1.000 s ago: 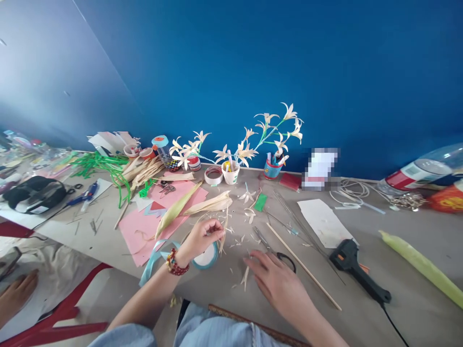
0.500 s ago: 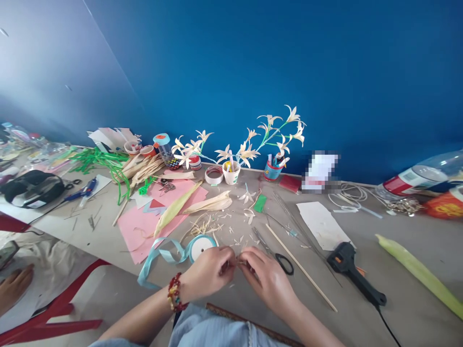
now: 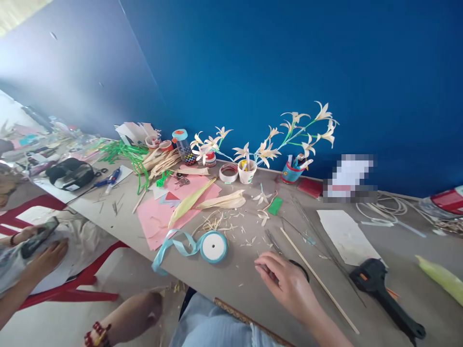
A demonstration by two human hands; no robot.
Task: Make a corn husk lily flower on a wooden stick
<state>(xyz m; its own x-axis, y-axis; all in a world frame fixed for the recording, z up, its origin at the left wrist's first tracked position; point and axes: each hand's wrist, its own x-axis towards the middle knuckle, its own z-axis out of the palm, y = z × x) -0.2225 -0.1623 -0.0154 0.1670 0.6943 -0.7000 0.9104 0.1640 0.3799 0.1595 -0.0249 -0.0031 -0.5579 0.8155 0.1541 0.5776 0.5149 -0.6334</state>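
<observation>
Left hand (image 3: 136, 314) has dropped off the table (image 3: 249, 294), 7 o'clock, grip unclear. Right hand (image 3: 284, 278) half curled, contents hidden, scissors (image 3: 274, 242) at its 12. Two-handed work looks paused.

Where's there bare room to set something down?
Between the ribbon spool and the right hand, small scraps aside; also between the white sheet and the green husk. It's crowded around the pink paper and the cups by the blue wall.

Scissors (image 3: 274, 242) partly hidden behind right hand (image 3: 287, 284) — left hand (image 3: 139, 315) blurred — bottle (image 3: 447, 201) cut by right edge.
</observation>
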